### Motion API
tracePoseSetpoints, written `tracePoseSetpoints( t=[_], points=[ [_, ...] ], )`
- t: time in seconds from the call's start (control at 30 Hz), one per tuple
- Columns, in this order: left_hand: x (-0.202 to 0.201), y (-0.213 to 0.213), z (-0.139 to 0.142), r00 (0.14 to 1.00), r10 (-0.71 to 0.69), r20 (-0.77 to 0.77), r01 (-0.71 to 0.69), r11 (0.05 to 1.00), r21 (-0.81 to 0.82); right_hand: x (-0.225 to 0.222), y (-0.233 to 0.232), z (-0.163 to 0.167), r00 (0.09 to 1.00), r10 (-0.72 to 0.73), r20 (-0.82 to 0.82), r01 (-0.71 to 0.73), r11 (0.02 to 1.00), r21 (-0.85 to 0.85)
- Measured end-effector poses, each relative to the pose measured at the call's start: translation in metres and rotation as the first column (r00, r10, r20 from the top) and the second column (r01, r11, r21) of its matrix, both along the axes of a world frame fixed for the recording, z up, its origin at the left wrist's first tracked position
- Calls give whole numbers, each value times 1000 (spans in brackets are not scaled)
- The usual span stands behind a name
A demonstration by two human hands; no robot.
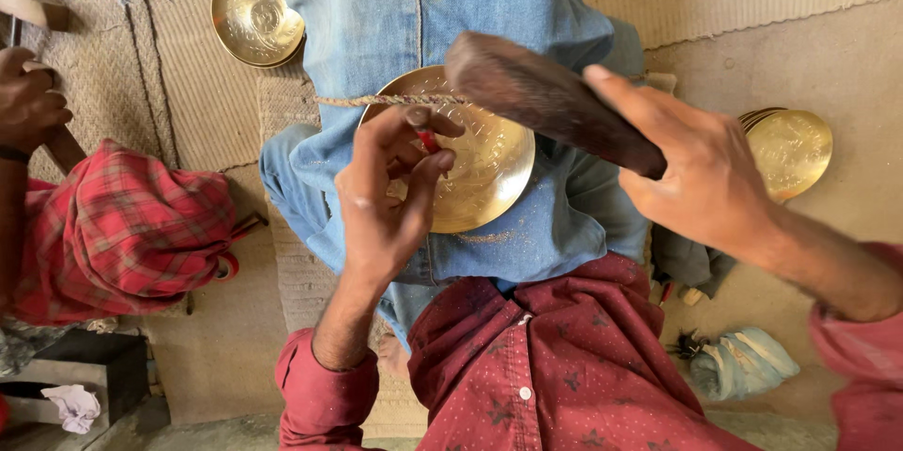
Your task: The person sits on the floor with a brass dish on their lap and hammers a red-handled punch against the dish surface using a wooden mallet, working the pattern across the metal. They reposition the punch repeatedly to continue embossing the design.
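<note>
The right hand grips a mallet raised over the punch pinched in the left hand; strike squarely, keeping the plate steady.

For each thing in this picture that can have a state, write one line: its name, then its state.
left hand: pinching a small red-tipped tool against the plate
right hand: gripping the wooden mallet
wooden mallet: raised, tilted over the plate
brass plate: resting on the lap, engraved
stacked brass plates: lying on the floor
</note>
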State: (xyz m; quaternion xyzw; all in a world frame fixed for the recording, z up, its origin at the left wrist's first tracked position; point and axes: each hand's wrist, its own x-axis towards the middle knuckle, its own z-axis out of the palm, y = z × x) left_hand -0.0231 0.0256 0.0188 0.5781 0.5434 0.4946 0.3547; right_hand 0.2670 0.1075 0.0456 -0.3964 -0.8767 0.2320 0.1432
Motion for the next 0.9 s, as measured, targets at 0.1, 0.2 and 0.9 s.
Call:
tracePoseSetpoints(
  t=[0.1,0.2,0.9],
  points=[
    [11,-4,-1,998,60,25,-60,998,-29,15,-22,-34,969,-143,-201,148,989,8],
    [21,-6,0,980,53,193,-29,991,-127,21,-48,-81,790,-339,-510,269,940,-208],
    [15,9,-2,984,-163,-71,157,984,-86,12,12,21,950,-138,-282,172,980,101]
  ],
)
